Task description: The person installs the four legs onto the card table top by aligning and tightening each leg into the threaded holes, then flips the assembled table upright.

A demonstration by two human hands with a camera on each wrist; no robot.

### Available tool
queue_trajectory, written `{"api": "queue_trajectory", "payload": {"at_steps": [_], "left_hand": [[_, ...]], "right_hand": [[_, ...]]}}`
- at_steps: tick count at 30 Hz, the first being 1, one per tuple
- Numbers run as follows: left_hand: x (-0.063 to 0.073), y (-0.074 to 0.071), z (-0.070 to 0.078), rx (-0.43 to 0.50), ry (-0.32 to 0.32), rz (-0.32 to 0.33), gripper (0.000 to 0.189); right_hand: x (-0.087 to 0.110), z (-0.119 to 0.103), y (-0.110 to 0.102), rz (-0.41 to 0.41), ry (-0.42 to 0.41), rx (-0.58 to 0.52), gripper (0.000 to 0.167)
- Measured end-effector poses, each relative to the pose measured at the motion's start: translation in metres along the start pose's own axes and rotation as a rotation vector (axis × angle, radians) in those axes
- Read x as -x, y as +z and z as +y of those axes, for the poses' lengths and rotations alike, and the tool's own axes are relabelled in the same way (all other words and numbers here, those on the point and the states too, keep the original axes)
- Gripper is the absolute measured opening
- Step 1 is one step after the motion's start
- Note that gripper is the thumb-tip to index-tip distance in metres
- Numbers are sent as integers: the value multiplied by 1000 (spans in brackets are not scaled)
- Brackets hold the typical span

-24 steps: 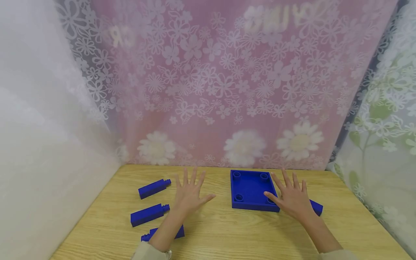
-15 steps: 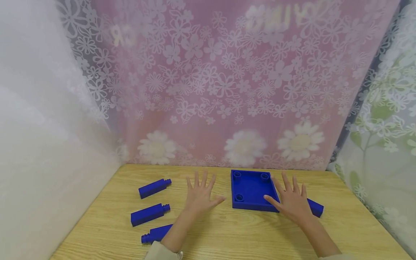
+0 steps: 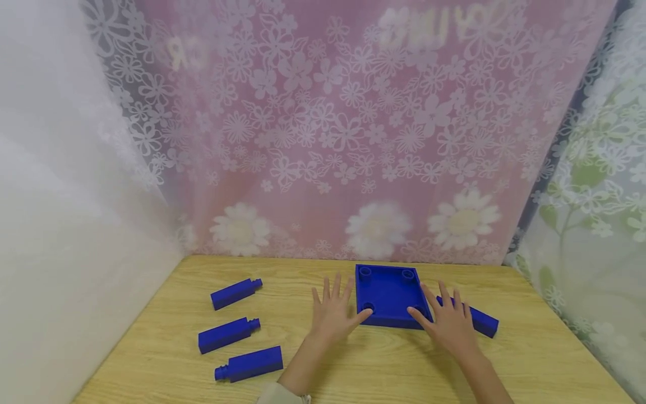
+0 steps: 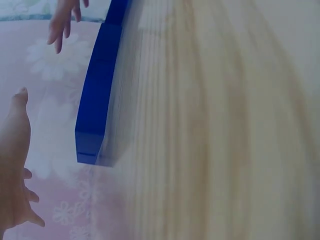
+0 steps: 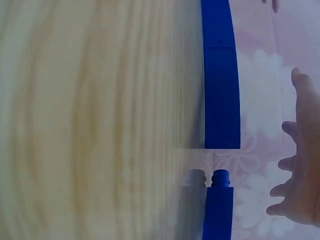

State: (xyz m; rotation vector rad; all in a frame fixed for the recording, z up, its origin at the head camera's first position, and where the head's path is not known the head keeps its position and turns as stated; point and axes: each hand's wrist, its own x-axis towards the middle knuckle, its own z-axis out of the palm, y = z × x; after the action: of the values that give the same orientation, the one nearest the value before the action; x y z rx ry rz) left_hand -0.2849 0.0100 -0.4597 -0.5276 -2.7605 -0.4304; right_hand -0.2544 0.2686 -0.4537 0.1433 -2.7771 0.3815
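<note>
A square blue tray-like panel (image 3: 391,292) with a raised rim and a round socket in each corner lies on the table. My left hand (image 3: 331,320) hovers at its left side, fingers spread, thumb over the near left corner. On the other side my right hand (image 3: 451,328) is spread too, thumb over the near right corner. Under its fingers lies a blue square leg (image 3: 483,322), partly covered. In the left wrist view the left hand (image 4: 15,165) stands off from the panel (image 4: 97,85). The right wrist view has the right hand (image 5: 305,155) beside the panel (image 5: 221,95) and leg (image 5: 218,212), holding nothing.
Three more blue legs with knobbed ends lie at the left: a far one (image 3: 236,293), a middle one (image 3: 228,335) and a near one (image 3: 249,365). A flowered pink curtain (image 3: 328,140) hangs behind the wooden table (image 3: 166,336), with pale sheets on both sides.
My left hand has moved right, from near the legs to the panel's left side, uncovering the near leg. The right hand has shifted slightly towards me and left, showing more of its leg.
</note>
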Motion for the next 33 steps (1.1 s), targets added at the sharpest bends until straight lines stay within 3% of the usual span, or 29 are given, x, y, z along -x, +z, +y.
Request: {"api": "queue_trajectory", "payload": {"at_steps": [4, 11, 16, 23, 29, 33], "left_hand": [[0, 11, 7, 119, -23, 21, 82], [2, 32, 15, 350, -67, 12, 82], [2, 48, 16, 477, -89, 25, 80], [1, 64, 16, 412, -103, 56, 78], [-1, 67, 15, 303, -71, 26, 79], [-1, 67, 15, 290, -68, 17, 79]], "right_hand": [[3, -2, 5, 9, 32, -100, 74], [10, 0, 18, -52, 155, -390, 74], [14, 2, 27, -33, 217, -550, 74], [10, 5, 43, 19, 185, -582, 72], [8, 4, 47, -20, 209, -508, 73], [8, 4, 47, -44, 210, -485, 74]]}}
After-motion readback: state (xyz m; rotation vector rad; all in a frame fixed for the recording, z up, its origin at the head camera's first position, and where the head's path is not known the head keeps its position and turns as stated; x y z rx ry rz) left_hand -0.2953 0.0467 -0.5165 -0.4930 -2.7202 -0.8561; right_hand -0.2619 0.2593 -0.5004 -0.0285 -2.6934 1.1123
